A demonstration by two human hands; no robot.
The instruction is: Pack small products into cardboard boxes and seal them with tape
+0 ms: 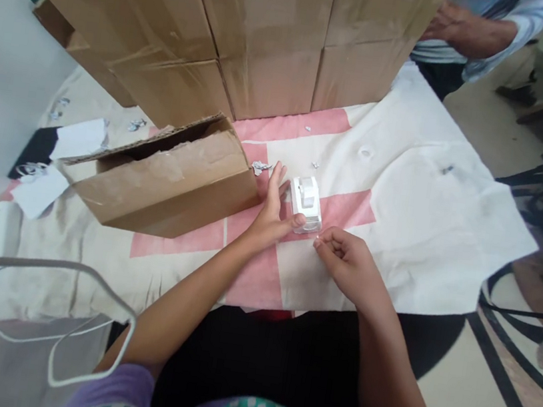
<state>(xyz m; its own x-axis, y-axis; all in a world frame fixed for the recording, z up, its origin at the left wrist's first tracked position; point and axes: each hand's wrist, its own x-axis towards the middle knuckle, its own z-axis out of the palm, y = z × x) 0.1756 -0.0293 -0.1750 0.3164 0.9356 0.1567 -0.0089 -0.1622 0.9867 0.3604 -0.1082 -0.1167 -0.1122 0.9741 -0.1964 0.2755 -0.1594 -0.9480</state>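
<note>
A small white device with a clear lower end [306,203] rests on the pink and white cloth, between my two hands. My left hand [274,216] is at its left side, fingers spread apart, with the thumb tip by its lower left edge. Just below and right of the device, my right hand [341,254] has thumb and index finger pinched together. A tiny pale bit shows at those fingertips, too small to name.
Large taped cardboard boxes [274,42] stand along the back. An opened carton [168,179] lies at the left, near papers [41,190] and a white cable [90,269]. Another person's hand [470,33] shows at the upper right. Paper scraps [260,167] lie beside the carton.
</note>
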